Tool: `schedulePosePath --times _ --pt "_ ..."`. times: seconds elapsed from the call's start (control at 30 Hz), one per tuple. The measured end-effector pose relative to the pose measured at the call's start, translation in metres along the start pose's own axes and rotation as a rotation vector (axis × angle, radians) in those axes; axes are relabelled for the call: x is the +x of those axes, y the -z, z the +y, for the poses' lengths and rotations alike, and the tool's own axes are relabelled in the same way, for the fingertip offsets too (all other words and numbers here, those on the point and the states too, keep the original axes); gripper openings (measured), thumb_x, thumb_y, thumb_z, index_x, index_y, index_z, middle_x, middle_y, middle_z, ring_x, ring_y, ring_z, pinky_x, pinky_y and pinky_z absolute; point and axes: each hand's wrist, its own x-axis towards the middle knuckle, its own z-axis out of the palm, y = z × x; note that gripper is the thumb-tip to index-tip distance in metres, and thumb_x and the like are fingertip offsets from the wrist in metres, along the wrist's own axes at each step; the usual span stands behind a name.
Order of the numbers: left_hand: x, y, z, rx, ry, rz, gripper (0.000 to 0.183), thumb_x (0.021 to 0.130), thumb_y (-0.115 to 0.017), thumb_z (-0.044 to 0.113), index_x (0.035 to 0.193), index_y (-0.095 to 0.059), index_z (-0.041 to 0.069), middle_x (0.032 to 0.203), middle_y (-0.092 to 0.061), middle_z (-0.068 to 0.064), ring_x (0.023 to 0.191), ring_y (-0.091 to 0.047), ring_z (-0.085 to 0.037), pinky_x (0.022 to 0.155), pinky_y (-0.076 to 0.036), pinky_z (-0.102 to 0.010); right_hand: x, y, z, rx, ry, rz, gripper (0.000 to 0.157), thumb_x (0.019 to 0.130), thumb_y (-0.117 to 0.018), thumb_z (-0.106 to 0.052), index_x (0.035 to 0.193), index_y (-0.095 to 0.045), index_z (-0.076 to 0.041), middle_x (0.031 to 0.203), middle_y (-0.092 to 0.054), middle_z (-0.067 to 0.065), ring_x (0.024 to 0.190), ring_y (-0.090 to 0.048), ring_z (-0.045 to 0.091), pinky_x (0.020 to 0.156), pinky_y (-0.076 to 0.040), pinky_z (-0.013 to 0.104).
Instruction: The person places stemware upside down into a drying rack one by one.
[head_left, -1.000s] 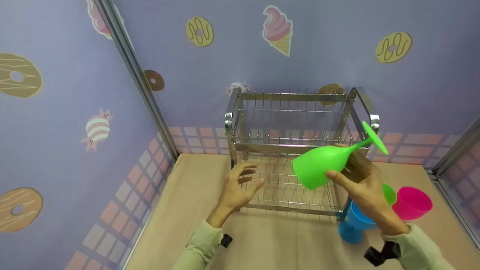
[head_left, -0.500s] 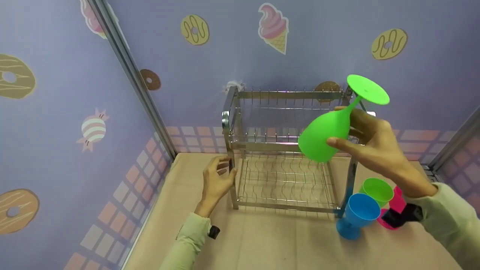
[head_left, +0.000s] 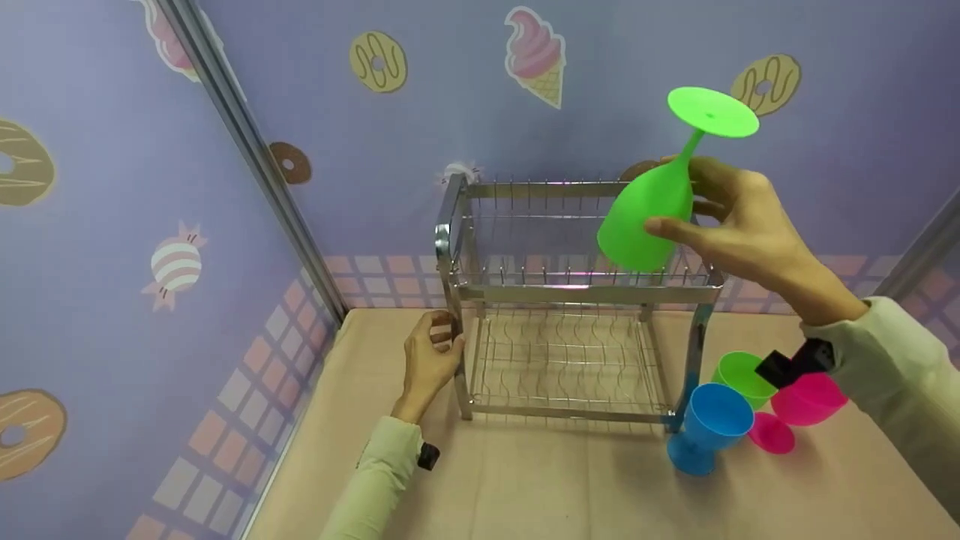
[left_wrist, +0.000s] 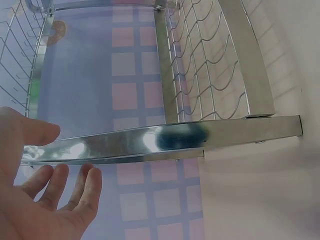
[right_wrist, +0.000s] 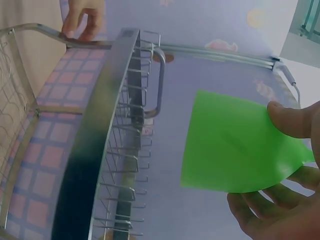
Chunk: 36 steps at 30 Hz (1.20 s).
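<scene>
Below the right hand [head_left: 742, 221], which pinched the tilted green goblet [head_left: 649, 214] foot-up by its bowl, stood the rack [head_left: 585, 294]; a slanted descent could snag the rim, and if the left hand [head_left: 431, 360], curled round a post [head_left: 463, 390], slackened, the rack might shift

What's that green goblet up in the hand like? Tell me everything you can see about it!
The green goblet is one bright colour and looks like smooth plastic. It has a rounded bowl, thin stem and flat round foot. It's upside down and slightly tilted, foot up, rim down. The grip of the right hand holds the bowl between thumb and fingers, near the metal dish rack but not touching it. Its inside is hidden.
</scene>
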Motion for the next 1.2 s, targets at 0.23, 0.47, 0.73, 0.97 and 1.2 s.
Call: schedulePosePath --times 0.23,0.47,0.73,0.97,1.2 --pt "0.003 0.001 -0.005 0.009 -0.022 -0.007 0.039 0.090 -0.076 -0.009 0.127 -0.065 -0.002 0.117 -0.072 -0.024 0.092 -0.079 -0.041 0.078 -0.069 -0.040 0.025 0.006 0.008 0.006 -0.054 -0.005 0.061 0.093 -0.085 -0.024 0.147 -0.060 -0.009 0.140 -0.068 0.012 0.126 -0.069 0.024 0.112 -0.057 0.041" --pt "0.007 0.001 -0.008 0.066 -0.011 -0.044 0.036 0.090 -0.076 -0.010 0.123 -0.065 0.000 0.113 -0.072 -0.020 0.090 -0.080 -0.037 0.076 -0.069 -0.036 0.044 0.009 0.024 -0.014 -0.133 -0.011 0.068 0.093 -0.085 -0.030 0.150 -0.056 -0.007 0.147 -0.064 0.018 0.134 -0.064 0.039 0.114 -0.054 0.054" --pt "0.007 -0.001 -0.006 0.088 -0.014 -0.061 0.036 0.090 -0.074 -0.011 0.123 -0.065 0.001 0.114 -0.071 -0.020 0.090 -0.078 -0.038 0.075 -0.069 -0.040 0.056 0.005 0.049 -0.041 -0.181 -0.015 0.075 0.094 -0.084 -0.029 0.155 -0.049 -0.002 0.152 -0.058 0.023 0.138 -0.059 0.045 0.114 -0.051 0.061" --pt "0.006 -0.004 -0.004 0.142 0.024 -0.058 0.035 0.091 -0.076 -0.006 0.123 -0.065 0.003 0.116 -0.072 -0.016 0.087 -0.079 -0.033 0.071 -0.069 -0.038 0.065 -0.002 0.067 -0.114 -0.195 -0.004 0.070 0.095 -0.082 -0.025 0.151 -0.051 0.004 0.148 -0.060 0.027 0.133 -0.061 0.046 0.113 -0.052 0.063" --pt "0.007 -0.004 -0.004 0.147 0.013 -0.049 0.034 0.091 -0.076 -0.006 0.122 -0.065 0.003 0.116 -0.072 -0.017 0.089 -0.078 -0.035 0.074 -0.069 -0.040 0.070 -0.008 0.080 -0.138 -0.206 -0.005 0.065 0.095 -0.080 -0.016 0.147 -0.050 0.010 0.145 -0.059 0.033 0.134 -0.059 0.052 0.109 -0.052 0.067"
